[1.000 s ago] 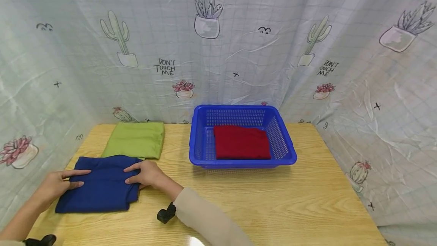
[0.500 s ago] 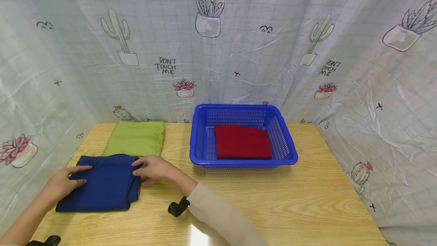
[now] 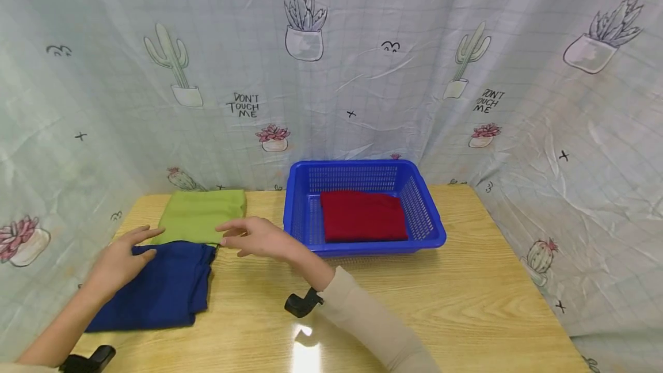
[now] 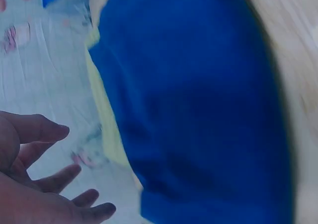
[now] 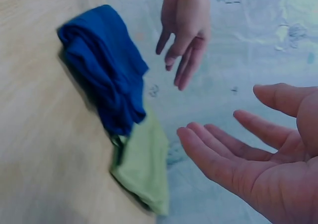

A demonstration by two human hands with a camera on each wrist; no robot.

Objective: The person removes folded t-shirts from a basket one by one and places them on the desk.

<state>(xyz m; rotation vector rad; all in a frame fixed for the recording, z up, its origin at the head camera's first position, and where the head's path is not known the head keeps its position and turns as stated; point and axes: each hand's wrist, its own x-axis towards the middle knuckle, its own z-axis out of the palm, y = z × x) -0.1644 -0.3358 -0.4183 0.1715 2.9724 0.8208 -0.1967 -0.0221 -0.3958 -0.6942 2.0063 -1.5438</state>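
Observation:
A folded dark blue cloth (image 3: 155,286) lies at the table's left front, several layers showing along its right edge. Just behind it is a folded lime green cloth (image 3: 199,214). My left hand (image 3: 119,261) hovers over the blue cloth's left side, fingers spread and holding nothing; the left wrist view shows those fingers (image 4: 54,179) apart from the cloth. Near the green cloth's right front corner, my right hand (image 3: 259,238) is raised, its fingers loosely bent around nothing, as the right wrist view also shows.
A blue plastic basket (image 3: 365,247) with perforated walls stands at the back middle, and a folded red cloth (image 3: 364,216) lies inside it. A curtain (image 3: 357,85) printed with cacti surrounds the wooden table (image 3: 414,304) at the back and sides.
Both hands have come off the blue cloth. The left has lifted toward the back and right; the right has moved up and to the right. The cloths stay in place.

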